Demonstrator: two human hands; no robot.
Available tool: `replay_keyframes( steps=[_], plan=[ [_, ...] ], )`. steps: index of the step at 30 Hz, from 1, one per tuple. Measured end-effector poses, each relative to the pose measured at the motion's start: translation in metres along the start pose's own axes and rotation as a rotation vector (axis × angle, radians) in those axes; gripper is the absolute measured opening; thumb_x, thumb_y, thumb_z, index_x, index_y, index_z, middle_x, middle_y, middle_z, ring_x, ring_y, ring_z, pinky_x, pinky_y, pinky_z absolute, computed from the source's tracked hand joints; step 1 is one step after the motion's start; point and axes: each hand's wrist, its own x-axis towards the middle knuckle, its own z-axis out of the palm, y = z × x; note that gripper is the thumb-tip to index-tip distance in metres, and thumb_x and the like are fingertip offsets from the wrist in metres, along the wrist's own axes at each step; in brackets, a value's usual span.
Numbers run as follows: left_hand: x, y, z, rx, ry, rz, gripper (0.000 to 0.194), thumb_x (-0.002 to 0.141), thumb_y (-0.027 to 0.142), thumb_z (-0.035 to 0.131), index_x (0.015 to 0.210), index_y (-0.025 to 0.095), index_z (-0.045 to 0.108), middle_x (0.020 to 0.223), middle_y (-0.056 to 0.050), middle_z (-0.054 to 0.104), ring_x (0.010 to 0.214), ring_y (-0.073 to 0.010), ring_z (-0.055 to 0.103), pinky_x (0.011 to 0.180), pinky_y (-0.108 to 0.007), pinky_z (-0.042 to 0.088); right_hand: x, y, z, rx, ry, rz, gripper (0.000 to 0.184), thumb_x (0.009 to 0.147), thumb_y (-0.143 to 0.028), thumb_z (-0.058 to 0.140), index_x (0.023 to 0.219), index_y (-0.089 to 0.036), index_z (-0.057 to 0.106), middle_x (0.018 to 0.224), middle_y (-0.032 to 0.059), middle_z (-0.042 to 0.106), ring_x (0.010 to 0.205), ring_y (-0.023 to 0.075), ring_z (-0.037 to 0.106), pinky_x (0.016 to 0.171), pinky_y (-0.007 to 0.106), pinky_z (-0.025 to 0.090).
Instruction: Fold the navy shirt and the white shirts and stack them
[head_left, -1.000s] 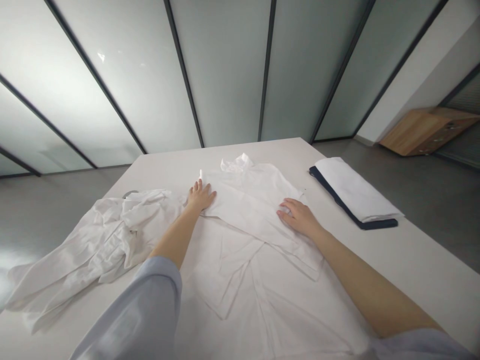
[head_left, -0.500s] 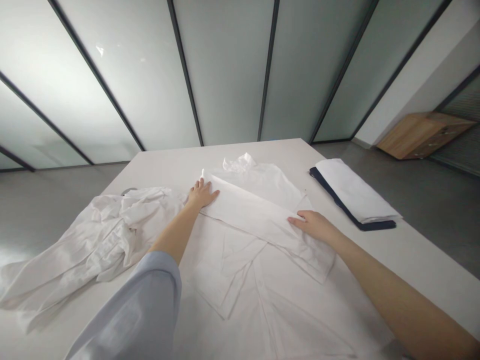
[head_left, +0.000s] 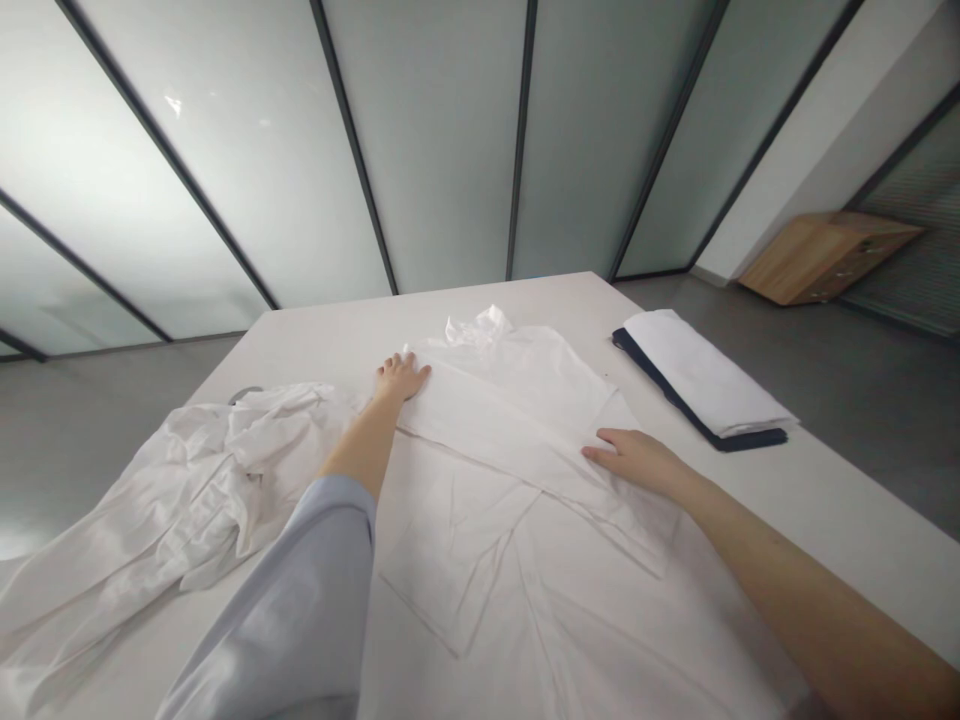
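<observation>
"Lying palm down toward the far left of the white shirt [head_left: 487, 420], is that the left hand [head_left: 402, 377]?"

"Yes, in the head view. Its fingers are fairly wide apart and rest on the thin cloth, gripping nothing. A pale blue sleeve [head_left: 319, 555], rolled into a smooth cuff, covers that arm."

"And the right hand [head_left: 634, 462]?"

"Lower and across, on the same shirt. Its fingers reach out straight toward the left, with a narrow gap between thumb and finger. I cannot tell whether the tips pinch any cloth."

"Where does the shirt lie, and how?"

"On the middle of the smooth, pale table [head_left: 337, 305]. A slanting folded band crosses it, with flat, pointed layers nearer the wearer and a crinkled, filmy bunch [head_left: 480, 327] at the far end."

"What flanks it?"

"On the left, a rumpled white heap [head_left: 180, 500], all soft creases. On the right, well apart from the shirt, a flat folded white cloth [head_left: 705, 370] on a dark cloth [head_left: 750, 440]. Beyond stand frosted glass panels [head_left: 450, 150] and a boxy wooden cabinet [head_left: 825, 255]."
</observation>
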Motion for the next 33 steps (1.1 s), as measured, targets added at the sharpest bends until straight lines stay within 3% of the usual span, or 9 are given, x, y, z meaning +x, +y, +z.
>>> replay_keyframes(
  steps=[6, 10, 13, 17, 19, 22, 25, 28, 33],
  plan=[
    [0.007, -0.002, 0.003, -0.036, 0.081, -0.130, 0.074, 0.088, 0.061, 0.033, 0.141, 0.010, 0.043, 0.146, -0.022, 0.042, 0.135, -0.0353, 0.038, 0.107, -0.048, 0.033, -0.006, -0.006, 0.001, -0.053, 0.016, 0.043, 0.034, 0.090, -0.050, 0.046, 0.089, -0.021, 0.064, 0.083, 0.0089, 0.070, 0.079, 0.0259, 0.065, 0.059, 0.029, 0.035],
    [0.006, -0.002, -0.001, -0.050, 0.175, -0.161, 0.055, 0.089, 0.048, 0.038, 0.126, 0.010, 0.056, 0.132, -0.022, 0.055, 0.126, -0.0341, 0.047, 0.100, -0.045, 0.041, -0.006, -0.004, 0.001, -0.031, 0.035, 0.027, 0.031, 0.088, -0.050, 0.049, 0.087, -0.022, 0.064, 0.080, 0.0074, 0.069, 0.076, 0.0240, 0.064, 0.057, 0.028, 0.034],
    [0.006, -0.006, -0.005, -0.059, 0.181, -0.124, 0.041, 0.091, 0.031, 0.035, 0.121, 0.014, 0.058, 0.125, -0.020, 0.060, 0.119, -0.0306, 0.054, 0.093, -0.041, 0.045, -0.007, -0.003, -0.001, 0.006, 0.017, -0.009, 0.031, 0.092, -0.047, 0.044, 0.084, -0.022, 0.061, 0.079, 0.0066, 0.069, 0.075, 0.0222, 0.064, 0.059, 0.028, 0.035],
    [0.006, -0.015, -0.010, -0.108, 0.106, -0.138, 0.040, 0.094, 0.029, 0.032, 0.128, 0.017, 0.051, 0.114, -0.018, 0.065, 0.109, -0.0298, 0.061, 0.089, -0.041, 0.046, -0.005, 0.001, -0.005, -0.036, 0.031, 0.026, 0.028, 0.092, -0.044, 0.045, 0.093, -0.022, 0.063, 0.085, 0.0072, 0.070, 0.078, 0.0231, 0.064, 0.062, 0.029, 0.039],
    [0.003, -0.014, -0.013, -0.090, 0.176, -0.116, 0.042, 0.093, 0.029, 0.036, 0.131, 0.018, 0.048, 0.122, -0.018, 0.060, 0.117, -0.0310, 0.056, 0.093, -0.042, 0.044, -0.001, 0.002, -0.007, -0.077, 0.075, 0.023, 0.028, 0.089, -0.043, 0.050, 0.102, -0.022, 0.063, 0.094, 0.0087, 0.070, 0.084, 0.0247, 0.065, 0.066, 0.030, 0.042],
    [-0.008, -0.001, -0.016, -0.047, 0.291, 0.057, 0.044, 0.091, 0.031, 0.040, 0.133, 0.020, 0.047, 0.134, -0.015, 0.053, 0.128, -0.0294, 0.045, 0.104, -0.041, 0.037, 0.012, -0.001, -0.012, -0.085, 0.178, -0.064, 0.035, 0.088, -0.042, 0.053, 0.114, -0.021, 0.063, 0.111, 0.0116, 0.067, 0.101, 0.0273, 0.063, 0.081, 0.034, 0.047],
    [-0.031, 0.023, -0.013, -0.022, 0.189, 0.189, 0.048, 0.091, 0.044, 0.040, 0.132, 0.021, 0.050, 0.137, -0.013, 0.052, 0.131, -0.0291, 0.042, 0.109, -0.042, 0.033, 0.032, -0.009, -0.012, -0.082, 0.220, -0.201, 0.043, 0.090, -0.044, 0.050, 0.123, -0.019, 0.060, 0.128, 0.0140, 0.060, 0.120, 0.0292, 0.054, 0.099, 0.038, 0.042],
    [-0.061, 0.037, -0.003, 0.019, -0.004, 0.174, 0.067, 0.089, 0.062, 0.038, 0.140, 0.020, 0.045, 0.151, -0.015, 0.038, 0.140, -0.0361, 0.030, 0.111, -0.053, 0.027, 0.047, -0.018, 0.002, -0.115, 0.205, -0.228, 0.052, 0.092, -0.050, 0.046, 0.134, -0.021, 0.053, 0.144, 0.0140, 0.049, 0.135, 0.0310, 0.041, 0.109, 0.043, 0.034],
    [-0.091, 0.028, 0.010, 0.052, -0.091, 0.163, 0.081, 0.088, 0.072, 0.021, 0.153, 0.024, 0.025, 0.162, -0.012, 0.016, 0.147, -0.0379, 0.013, 0.113, -0.061, 0.015, 0.049, -0.014, 0.032, -0.187, 0.224, -0.213, 0.062, 0.094, -0.058, 0.035, 0.144, -0.023, 0.043, 0.156, 0.0108, 0.033, 0.143, 0.0321, 0.027, 0.115, 0.050, 0.025]
  ],
)
